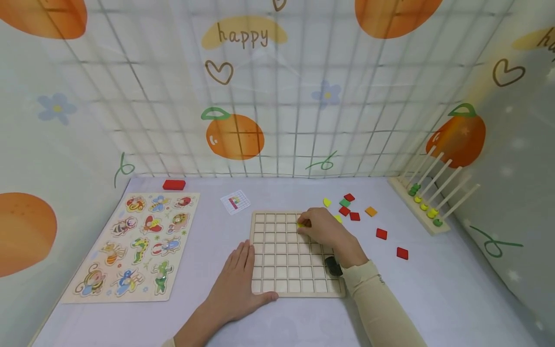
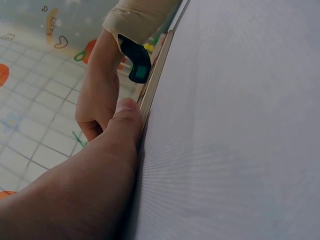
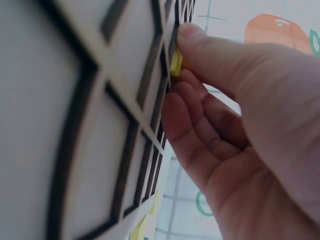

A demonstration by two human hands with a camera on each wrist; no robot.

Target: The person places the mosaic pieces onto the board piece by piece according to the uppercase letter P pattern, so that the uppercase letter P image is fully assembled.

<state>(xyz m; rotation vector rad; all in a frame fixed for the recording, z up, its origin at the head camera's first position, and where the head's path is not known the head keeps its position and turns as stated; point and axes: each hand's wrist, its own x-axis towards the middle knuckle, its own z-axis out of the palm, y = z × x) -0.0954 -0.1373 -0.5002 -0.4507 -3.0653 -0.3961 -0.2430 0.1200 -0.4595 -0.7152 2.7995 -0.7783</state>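
A wooden grid board [image 1: 281,260] of square cells lies flat on the table. My right hand [image 1: 324,227] reaches over its upper part and pinches a small yellow tile [image 3: 176,62] between thumb and fingers, right at the grid surface. Whether the tile sits fully inside a cell cannot be told. My left hand [image 1: 234,285] lies along the board's left side, fingers extended by that edge and thumb at the near edge. In the left wrist view, the left thumb [image 2: 126,111] shows against the board's side.
Right of the board lie several loose tiles, among them a red tile [image 1: 381,233], an orange tile [image 1: 370,211] and a green tile [image 1: 344,203]. A pattern card [image 1: 235,202] lies beyond. An insect puzzle [image 1: 145,226], red block [image 1: 174,185] and peg stand [image 1: 441,228] flank the area.
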